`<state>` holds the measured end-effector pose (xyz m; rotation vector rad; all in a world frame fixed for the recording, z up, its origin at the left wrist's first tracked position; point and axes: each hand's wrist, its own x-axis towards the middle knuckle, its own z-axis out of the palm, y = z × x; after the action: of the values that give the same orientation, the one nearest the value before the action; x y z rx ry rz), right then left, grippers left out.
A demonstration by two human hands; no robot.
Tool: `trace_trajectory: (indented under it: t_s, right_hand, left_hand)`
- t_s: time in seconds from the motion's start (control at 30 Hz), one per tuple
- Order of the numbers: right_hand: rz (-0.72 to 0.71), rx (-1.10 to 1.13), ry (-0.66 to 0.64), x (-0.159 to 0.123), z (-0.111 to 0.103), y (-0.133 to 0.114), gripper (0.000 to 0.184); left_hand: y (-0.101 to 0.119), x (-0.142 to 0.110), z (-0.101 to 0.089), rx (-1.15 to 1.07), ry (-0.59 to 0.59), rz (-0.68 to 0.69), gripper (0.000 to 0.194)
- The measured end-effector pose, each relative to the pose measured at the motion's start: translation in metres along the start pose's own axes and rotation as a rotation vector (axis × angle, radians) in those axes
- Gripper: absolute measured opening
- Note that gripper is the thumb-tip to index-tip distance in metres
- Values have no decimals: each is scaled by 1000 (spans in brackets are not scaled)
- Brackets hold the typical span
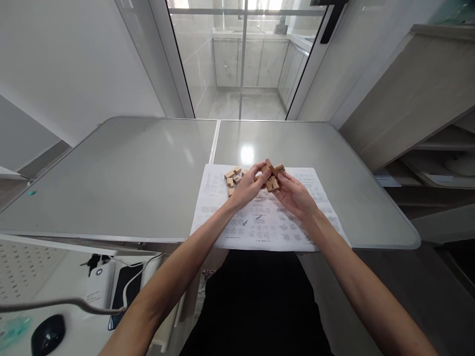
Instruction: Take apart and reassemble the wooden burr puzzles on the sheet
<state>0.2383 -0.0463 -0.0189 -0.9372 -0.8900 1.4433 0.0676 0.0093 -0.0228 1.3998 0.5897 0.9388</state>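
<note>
Both my hands meet over a printed paper sheet on the grey table. Between them is a cluster of interlocked wooden puzzle pieces, light brown with black marks on some faces. My left hand grips the cluster from the left, thumb across its front. My right hand pinches it from the right, with fingers partly hidden behind the wood. Left of my left hand, several loose notched wooden pieces lie on the paper; my hand hides some of them.
The folding table has a seam down its middle. Beyond it stands a glass door. At lower left, a side desk holds a black mouse, a white box-shaped device, a dark phone and cables. Shelves stand on the right.
</note>
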Motion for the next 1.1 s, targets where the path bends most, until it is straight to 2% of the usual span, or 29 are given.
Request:
trace_trajectory:
  t_s: [0.13, 0.33, 0.4, 0.53, 0.73, 0.87, 1.0, 1.1]
  right_hand:
    - [-7, -8, -22, -1, 1, 0, 38]
    - [28, 20, -44, -3, 0, -2, 35]
    - [26, -2, -33, -4, 0, -3, 36]
    - [5, -41, 0, -4, 2, -3, 40]
    - [-80, -105, 56, -3, 6, 1, 42]
    - [-97, -203, 43, -7, 11, 0, 41]
    - [-183, -299, 105, -11, 16, -2, 36]
    - [-137, -260, 94, -11, 14, -3, 37]
  left_hand:
    - [1, -2, 2, 9, 2, 6, 58]
    - [11, -8, 3, 34, -22, -37, 50]
    - [14, -10, 4, 90, -38, -42, 54]
    - [18, -13, 7, 242, -102, 11, 81]
    - [16, -15, 10, 326, -30, 45, 69]
    - [18, -15, 9, 342, -74, 84, 68]
    - [16, -15, 10, 391, -110, 120, 68]
    - [14, -16, 11, 454, -135, 148, 75]
